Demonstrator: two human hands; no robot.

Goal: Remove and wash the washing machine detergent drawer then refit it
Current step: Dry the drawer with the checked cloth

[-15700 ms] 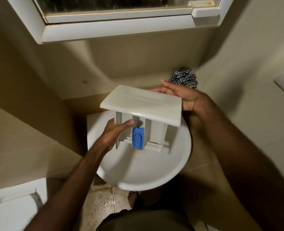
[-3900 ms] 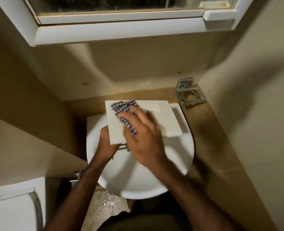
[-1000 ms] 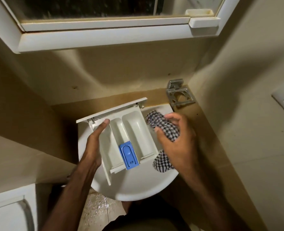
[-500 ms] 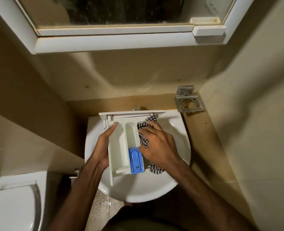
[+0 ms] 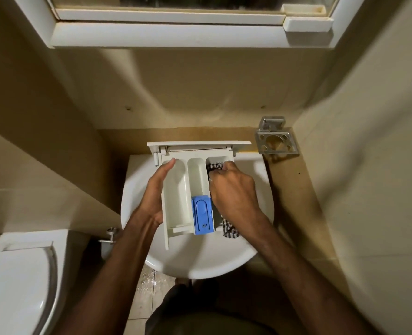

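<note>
The white detergent drawer [image 5: 176, 189] is held open side up over the white round basin [image 5: 200, 259], its front panel away from me. A blue insert [image 5: 202, 213] sits in the near end of its middle compartment. My left hand [image 5: 155, 192] grips the drawer's left wall, thumb over the rim. My right hand [image 5: 231, 189] is closed on a black-and-white checked cloth [image 5: 229, 230] and presses it into the right compartment. The cloth shows past my fingertips and hangs out below my wrist.
A metal holder bracket [image 5: 275, 140] is fixed to the ledge at the back right. A white toilet [image 5: 16, 281] stands at the lower left. A mirror cabinet frame [image 5: 166, 37] hangs above the basin. Wet floor tiles [image 5: 147, 284] show under the basin.
My right hand has pushed the cloth further toward the far end of the right compartment. The drawer has squared up over the basin, and my left hand keeps its hold.
</note>
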